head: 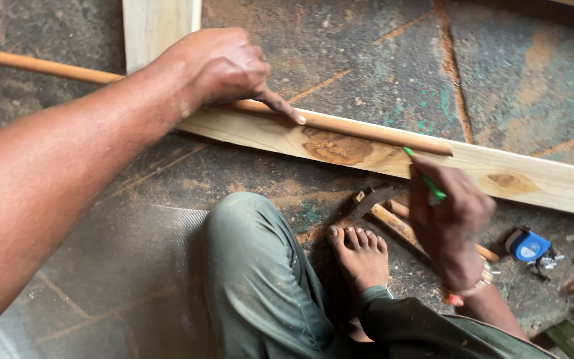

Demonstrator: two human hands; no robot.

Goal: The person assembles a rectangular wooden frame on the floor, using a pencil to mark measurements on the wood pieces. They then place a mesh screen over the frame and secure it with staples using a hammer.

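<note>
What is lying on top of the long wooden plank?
A thin round wooden rod lies along the plank, pressed down by the left hand. The right hand holds a green pencil at the rod's end. The hand covers part of the rod.

Bare arms and bare foot point(361, 256), dusty grey-green trousers point(260, 279), and a beaded bracelet point(474, 290) at the right wrist.

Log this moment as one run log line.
left hand: pressing dowel on plank | right hand: green pencil at dowel end
</note>
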